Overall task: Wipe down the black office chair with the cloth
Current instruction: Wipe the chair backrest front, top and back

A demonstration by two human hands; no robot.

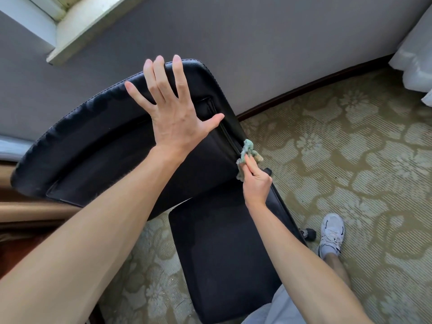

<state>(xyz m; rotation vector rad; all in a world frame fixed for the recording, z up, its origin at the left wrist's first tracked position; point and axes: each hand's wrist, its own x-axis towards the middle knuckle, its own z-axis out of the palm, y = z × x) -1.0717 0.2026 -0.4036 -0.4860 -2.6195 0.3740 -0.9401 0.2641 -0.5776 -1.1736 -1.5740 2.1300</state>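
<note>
Gripping a crumpled green cloth (247, 152), the right hand (256, 183) pinches it between thumb and curled fingers (251, 165); most of the cloth bunches above and beyond the fingertips, with a smaller fold trailing down on the thumb side. Cloth is pressed against the right-hand edge of the backrest of the black office chair (112, 146), just beside a stitched seam running along that edge. Left hand (174, 113): held flat with all fingers spread wide, holding nothing, with the fingertips reaching the top edge of the backrest; whether the palm bears on the leather cannot be told. Chair: black leather-look upholstery, backrest curved and tilted across the upper left, seat pad (222, 253) below it, one castor (309, 234) showing at the right of the seat. Floor: olive carpet (350, 148) with pale floral pattern. One white trainer (332, 235) with dark trim stands on the carpet near the castor; its markings cannot be read. Grey wall (257, 43) behind the chair, pale window sill (93, 22) at upper left. No legible writing or brand on chair or cloth.
</note>
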